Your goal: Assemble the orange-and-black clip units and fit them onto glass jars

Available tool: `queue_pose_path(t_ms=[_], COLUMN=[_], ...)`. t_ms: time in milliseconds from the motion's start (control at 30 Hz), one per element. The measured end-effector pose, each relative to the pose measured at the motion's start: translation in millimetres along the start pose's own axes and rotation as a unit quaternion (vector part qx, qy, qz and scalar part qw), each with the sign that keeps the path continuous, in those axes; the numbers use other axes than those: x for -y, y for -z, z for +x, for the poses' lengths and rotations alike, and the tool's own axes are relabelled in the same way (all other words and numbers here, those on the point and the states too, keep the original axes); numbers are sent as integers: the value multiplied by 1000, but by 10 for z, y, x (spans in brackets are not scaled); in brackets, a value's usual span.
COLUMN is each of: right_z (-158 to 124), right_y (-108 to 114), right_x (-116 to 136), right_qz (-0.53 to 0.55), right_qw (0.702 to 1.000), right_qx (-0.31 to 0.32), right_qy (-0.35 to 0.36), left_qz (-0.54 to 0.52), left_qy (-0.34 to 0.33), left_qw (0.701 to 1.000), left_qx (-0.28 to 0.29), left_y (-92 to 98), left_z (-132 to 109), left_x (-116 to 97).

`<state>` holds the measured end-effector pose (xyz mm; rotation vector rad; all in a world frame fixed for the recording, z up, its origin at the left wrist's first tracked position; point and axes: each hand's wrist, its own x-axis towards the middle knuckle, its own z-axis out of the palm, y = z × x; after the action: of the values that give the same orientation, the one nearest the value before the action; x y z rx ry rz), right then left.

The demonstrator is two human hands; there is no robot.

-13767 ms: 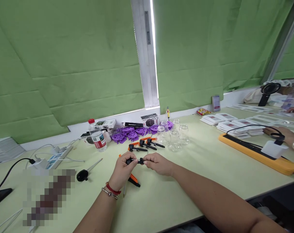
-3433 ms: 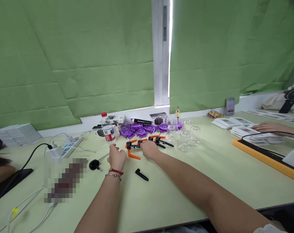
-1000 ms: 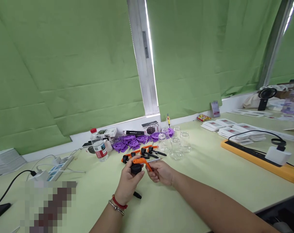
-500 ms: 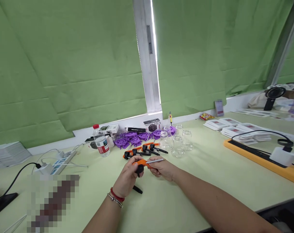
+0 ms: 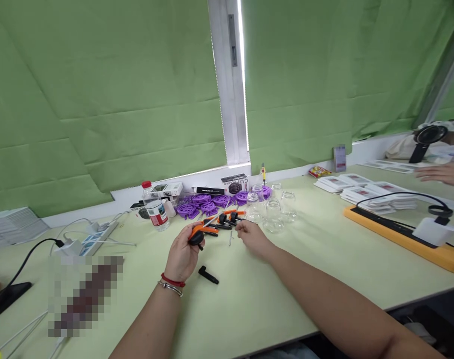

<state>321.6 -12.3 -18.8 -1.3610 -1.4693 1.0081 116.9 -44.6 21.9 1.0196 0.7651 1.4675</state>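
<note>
My left hand [image 5: 182, 254] is closed round an orange and black part [image 5: 196, 236], from which a thin metal rod points up and to the right. My right hand [image 5: 254, 238] reaches to the near edge of the pile of orange and black parts [image 5: 223, 220]; its fingers are bent, and whatever they may hold is too small to make out. Just left of those fingertips lie small metal pins [image 5: 230, 238] on the table. A black angled piece [image 5: 209, 275] rests on the tabletop between my forearms.
Glass jars [image 5: 274, 217], purple parts [image 5: 202, 203] and a red-capped bottle [image 5: 155, 207] stand behind the hands. An orange power strip [image 5: 402, 239] and white card stacks [image 5: 376, 194] lie right. Another person's hand [image 5: 442, 174] shows at the right edge.
My hands have moved apart, the left one leftward with the orange and black part, the right one up toward the pile. The right hand has let go of the rod. Another person's hand has appeared.
</note>
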Motion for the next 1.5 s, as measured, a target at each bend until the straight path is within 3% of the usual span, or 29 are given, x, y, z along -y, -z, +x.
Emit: queue_pose_path(t_ms=[100,333,567,667,733,900,1000,1300,1500], right_z=[79,-16,-484,-556,-512,-302,-241,-234,-171], right_y=[58,-34,-445,-525,-493,-314,-275,-218,-109], right_x=[-105,-62,170,202,187,92,47,23,7], right_qz=[-126,-263,-298,-345,-331,-172,-100,-264,-303], right_qw=[991,957,925,902,912,979,992,957,936], right_qx=[-38,8,151,165,149,79,77,106,152], right_qy=[37,125,180,199,188,77,31,62,94], left_qz=[-3,-18,-58,-88,-114,-165,-169,-146,-134], left_qy=[1,0,6,33,58,103,106,86,86], left_qw=[1000,999,997,994,989,977,975,981,981], left_qx=[-14,-39,-50,-61,-72,-89,-98,-99,-111], left_y=[-20,-31,38,45,52,55,40,42,31], left_z=[2,23,67,80,94,116,113,114,113], left_x=[-2,59,86,82,79,72,67,90,94])
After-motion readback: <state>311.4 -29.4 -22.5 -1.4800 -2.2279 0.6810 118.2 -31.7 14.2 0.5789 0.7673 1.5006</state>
